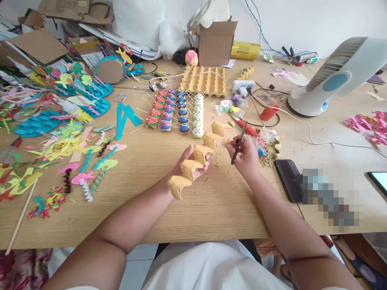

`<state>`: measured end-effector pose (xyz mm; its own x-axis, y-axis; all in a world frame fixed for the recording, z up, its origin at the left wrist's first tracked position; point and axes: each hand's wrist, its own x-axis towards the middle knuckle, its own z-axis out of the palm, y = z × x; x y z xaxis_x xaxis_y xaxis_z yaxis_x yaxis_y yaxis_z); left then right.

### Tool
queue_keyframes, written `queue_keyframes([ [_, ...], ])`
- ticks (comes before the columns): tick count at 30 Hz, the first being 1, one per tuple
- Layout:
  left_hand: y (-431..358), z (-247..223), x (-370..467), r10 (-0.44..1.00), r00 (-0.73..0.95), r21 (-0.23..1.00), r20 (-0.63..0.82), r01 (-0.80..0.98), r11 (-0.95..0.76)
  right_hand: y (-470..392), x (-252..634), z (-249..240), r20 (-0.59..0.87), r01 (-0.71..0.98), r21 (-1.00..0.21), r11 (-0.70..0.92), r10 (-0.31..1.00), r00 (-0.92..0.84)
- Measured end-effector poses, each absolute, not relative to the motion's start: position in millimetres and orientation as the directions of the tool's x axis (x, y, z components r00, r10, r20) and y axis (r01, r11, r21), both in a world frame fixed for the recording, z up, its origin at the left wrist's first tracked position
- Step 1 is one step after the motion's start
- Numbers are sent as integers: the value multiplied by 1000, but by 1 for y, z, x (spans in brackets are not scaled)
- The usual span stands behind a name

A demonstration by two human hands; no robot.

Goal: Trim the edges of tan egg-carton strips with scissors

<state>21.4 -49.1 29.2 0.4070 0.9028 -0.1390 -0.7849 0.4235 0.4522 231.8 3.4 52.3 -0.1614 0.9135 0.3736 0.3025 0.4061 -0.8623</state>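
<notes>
My left hand (202,166) grips a strip of tan egg carton (193,163) from below. The strip runs diagonally above the table, with several cups in a row. To its right, my right hand (246,155) is closed around a slim dark tool (239,144); its exact kind is not clear. The tool stays apart from the strip. Small carton scraps (217,163) lie on the table between my hands. Beyond them stand rows of painted egg-carton strips in red, purple, blue and white (198,114), with pins sticking out of several.
An uncut egg tray (208,78) lies behind the painted rows. At right are a red cup (270,110), a white fan (326,80), its cable and a black phone (288,181). Colourful paper scraps (57,141), a glue bottle (78,112) and blue trays (38,123) crowd the left.
</notes>
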Motion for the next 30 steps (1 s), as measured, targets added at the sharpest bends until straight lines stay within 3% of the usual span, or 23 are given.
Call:
queue_keyframes([
  [4, -48, 35, 24, 927, 323, 386, -189, -844, 372, 3, 238, 56, 459, 588, -612, 529, 843, -280],
  [7, -49, 40, 26, 930, 300, 381, -212, -851, 362, 4, 238, 57, 496, 656, -452, 604, 781, -378],
  [11, -48, 43, 26, 922, 302, 365, -242, -852, 375, 8, 240, 53, 490, 705, -334, 625, 755, -437],
  [21, -49, 45, 26, 904, 341, 364, -259, -832, 419, 10, 241, 53, 515, 819, -162, 550, 755, -406],
  [30, -48, 42, 25, 903, 365, 356, -226, -832, 425, 9, 241, 51, 529, 800, -165, 577, 737, -422],
])
